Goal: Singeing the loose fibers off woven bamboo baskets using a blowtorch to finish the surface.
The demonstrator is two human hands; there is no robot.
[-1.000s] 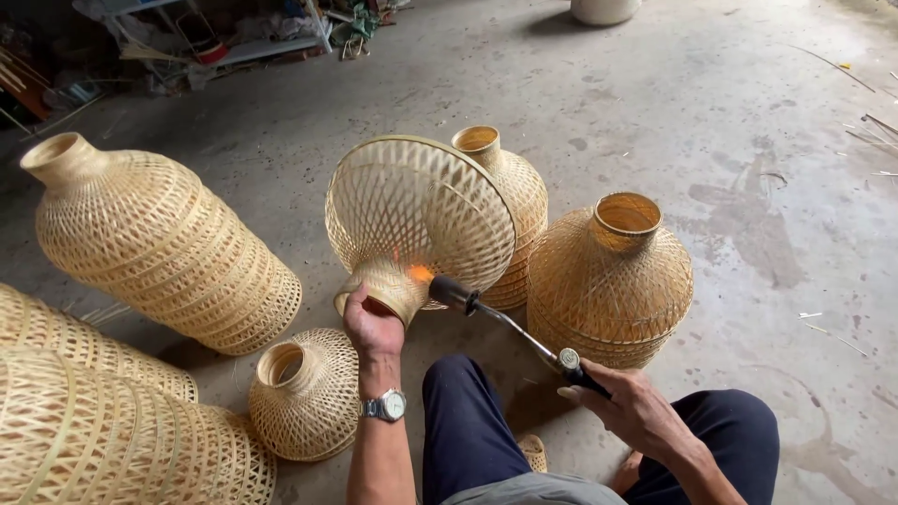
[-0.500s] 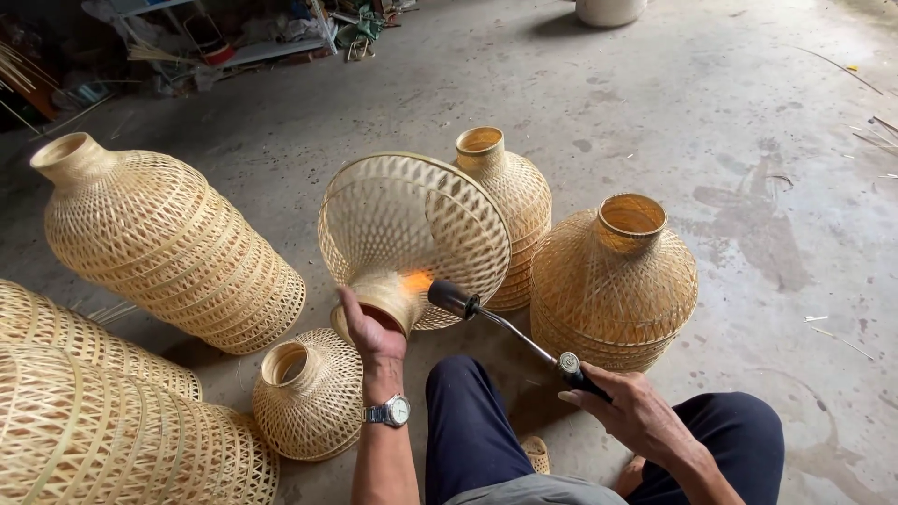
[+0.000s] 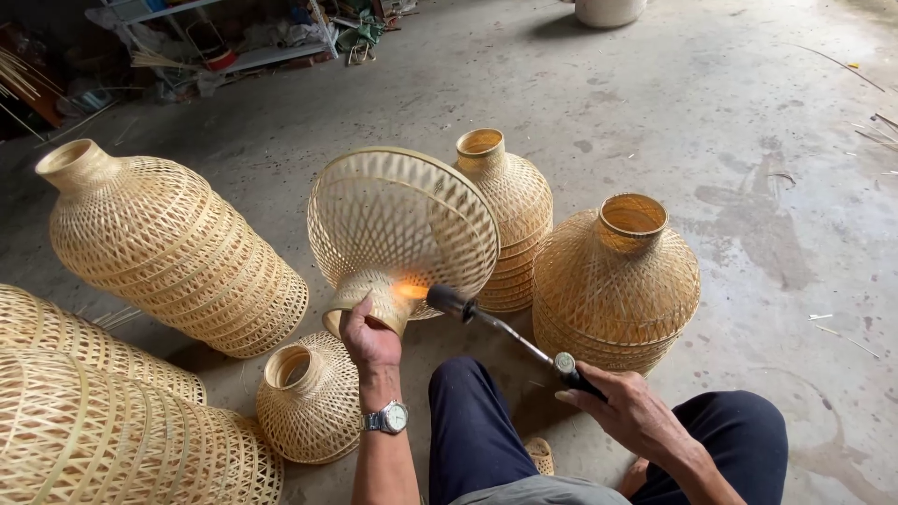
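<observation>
My left hand (image 3: 367, 339) grips the narrow neck of a woven bamboo lampshade (image 3: 402, 224), holding it tilted with its wide mouth facing up and away. My right hand (image 3: 629, 410) holds the black handle of a gas torch (image 3: 510, 327). The torch's nozzle points at the shade's neck, and a small orange flame (image 3: 410, 292) touches the weave just above my left thumb. A wristwatch (image 3: 385, 418) sits on my left wrist. My legs in dark trousers (image 3: 486, 440) are below.
Several woven bamboo shades stand around on the concrete floor: a tall one (image 3: 173, 248) at left, a small one (image 3: 309, 402) by my knee, two (image 3: 617, 281) behind the torch, larger ones (image 3: 103, 440) at bottom left. Cluttered shelves (image 3: 234, 37) line the far side.
The held lampshade has turned a little and dropped lower in view. The torch flame stays at its neck, and my right hand has barely moved.
</observation>
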